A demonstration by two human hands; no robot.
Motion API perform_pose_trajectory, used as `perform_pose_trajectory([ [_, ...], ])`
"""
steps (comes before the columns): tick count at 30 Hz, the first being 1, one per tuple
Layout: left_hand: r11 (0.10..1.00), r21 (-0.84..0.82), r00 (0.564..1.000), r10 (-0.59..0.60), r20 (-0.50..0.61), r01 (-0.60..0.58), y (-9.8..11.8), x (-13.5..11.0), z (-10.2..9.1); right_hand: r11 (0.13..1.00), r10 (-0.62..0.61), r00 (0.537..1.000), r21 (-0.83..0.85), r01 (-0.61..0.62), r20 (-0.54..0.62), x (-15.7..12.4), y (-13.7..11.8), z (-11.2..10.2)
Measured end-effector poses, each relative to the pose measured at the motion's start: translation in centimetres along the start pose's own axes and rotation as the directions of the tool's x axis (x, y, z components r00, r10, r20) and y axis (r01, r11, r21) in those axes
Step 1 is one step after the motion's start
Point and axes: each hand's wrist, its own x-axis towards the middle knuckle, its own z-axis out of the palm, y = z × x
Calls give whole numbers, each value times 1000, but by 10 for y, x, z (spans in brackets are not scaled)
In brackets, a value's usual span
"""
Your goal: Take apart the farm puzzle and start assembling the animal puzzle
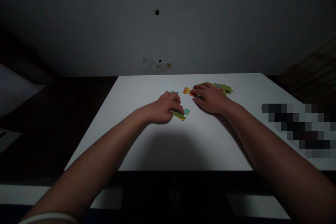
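Observation:
My left hand [168, 107] rests over several joined puzzle pieces [179, 115] in green and teal, left of the table's middle. Its thumb and fingers are apart, and the palm hides part of those pieces. A blue corner of a puzzle piece [175, 92] peeks out beyond the fingers. My right hand [210, 98] lies with fingers spread over more puzzle pieces, its fingertips touching a yellow and orange puzzle piece [186, 90]. Beyond and right of that hand, green puzzle pieces [224, 88] show in a cluster, partly covered by it.
The white table [170, 150] stands close to a grey wall with a socket panel [163, 65]. A blurred-out patch [301, 129] covers something at the table's right edge. Patterned fabric [312, 66] hangs at the right. The room is dim.

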Motion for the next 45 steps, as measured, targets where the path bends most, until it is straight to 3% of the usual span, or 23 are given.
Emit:
perform_pose_trajectory([
  [5,999,-36,999,3,-53,-5,0,0,-1,1000,-6,1000,-16,6,-10,1,3,-2],
  [9,998,36,994,-38,-106,42,8,-1,0,1000,-17,1000,-14,17,-12,3,2,-7],
  [15,972,166,986,-161,-47,167,22,-2,10,1000,-12,1000,5,13,-10,4,0,-9],
  [25,995,52,995,-88,43,85,18,-5,3,997,-41,999,63,40,12,2,-10,-6],
  [33,984,113,986,-125,-108,138,13,-3,3,996,-55,998,65,54,12,2,-9,-7],
  [39,980,116,985,-157,-67,164,12,-4,6,995,-39,999,92,38,13,3,-14,-11],
  [45,995,25,995,-95,31,94,9,-6,1,992,-37,999,120,35,17,4,-14,-11],
])
